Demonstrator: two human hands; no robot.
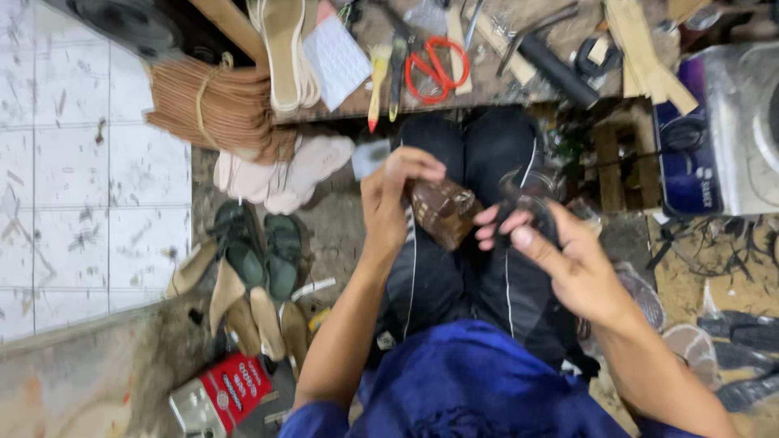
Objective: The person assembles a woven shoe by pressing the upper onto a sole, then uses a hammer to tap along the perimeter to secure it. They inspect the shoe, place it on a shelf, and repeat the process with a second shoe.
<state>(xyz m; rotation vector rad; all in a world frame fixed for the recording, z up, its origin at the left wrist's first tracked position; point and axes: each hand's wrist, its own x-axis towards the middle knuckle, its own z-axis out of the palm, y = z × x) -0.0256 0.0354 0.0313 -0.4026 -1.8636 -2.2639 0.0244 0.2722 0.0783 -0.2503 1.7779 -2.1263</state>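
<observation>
My left hand [391, 199] grips a brown leather piece [442, 211], glossy and folded, held over my lap in black trousers [454, 146]. My right hand [552, 255] is closed around a small dark round object [531, 207], blurred, just right of the leather piece. The fingertips of my right hand nearly touch the leather. My blue shirt [462, 381] fills the bottom of the view.
A workbench [487, 77] at the top holds red-handled scissors [438, 66], a yellow brush [378, 77], a black tube [560, 69] and shoe soles [284, 53]. A tan sole bundle [215, 105], green sandals [260, 247] and a red tin [227, 393] lie left. A sewing machine [730, 130] sits right.
</observation>
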